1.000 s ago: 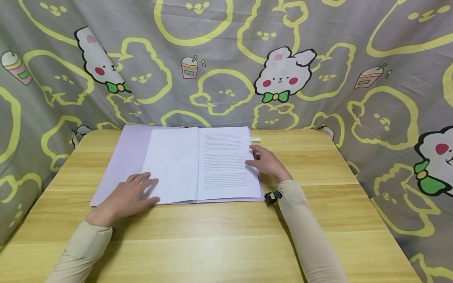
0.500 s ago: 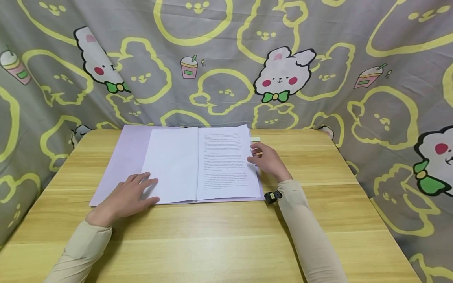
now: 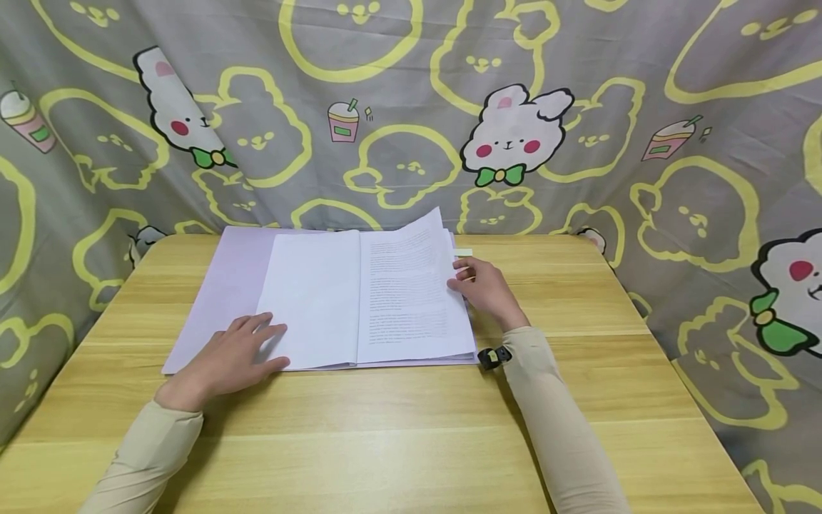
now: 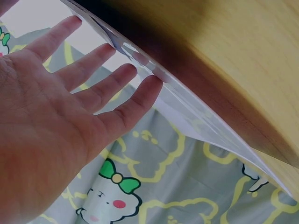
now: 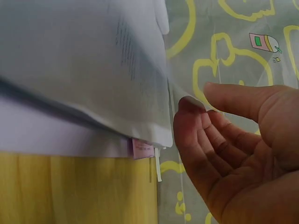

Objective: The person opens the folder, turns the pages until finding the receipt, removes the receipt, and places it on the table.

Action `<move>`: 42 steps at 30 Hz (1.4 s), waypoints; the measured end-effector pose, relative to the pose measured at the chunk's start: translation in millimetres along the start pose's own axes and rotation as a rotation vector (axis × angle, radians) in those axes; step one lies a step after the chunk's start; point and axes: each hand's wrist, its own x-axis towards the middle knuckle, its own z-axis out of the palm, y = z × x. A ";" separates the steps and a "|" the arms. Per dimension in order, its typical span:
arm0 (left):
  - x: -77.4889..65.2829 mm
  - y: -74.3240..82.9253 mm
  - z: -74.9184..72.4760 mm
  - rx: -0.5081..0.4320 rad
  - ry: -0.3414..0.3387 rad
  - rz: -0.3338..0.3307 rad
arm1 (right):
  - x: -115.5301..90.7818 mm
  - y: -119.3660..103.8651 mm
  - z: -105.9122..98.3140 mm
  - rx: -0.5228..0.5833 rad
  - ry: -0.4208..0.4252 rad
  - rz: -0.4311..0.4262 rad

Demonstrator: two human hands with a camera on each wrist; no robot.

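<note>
The open white paper booklet with lines of small print lies on the pale yellow wood-grain table, its spine running away from me. Under its left side, a wide, flat lilac cover reaches out past the blank white left-hand page. My left hand is at the booklet's near left corner, fingers loosely spread and gripping nothing, fingertips touching its edge. My right hand is at the booklet's right edge, where I pinch the thin white printed right-hand page between thumb and forefinger; that page bows up, its far corner raised above the booklet. Just beyond those fingers, a narrow pale green tab sticks out from the booklet's right edge. At the booklet's near right corner sits the small black device by my beige sleeve. Behind the booklet hangs a grey cloth curtain printed with yellow outlines and white rabbits
</note>
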 end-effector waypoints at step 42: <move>-0.3 -2.4 0.5 -0.006 -0.003 0.008 | 3.7 -21.1 51.1 0.075 -0.096 -0.054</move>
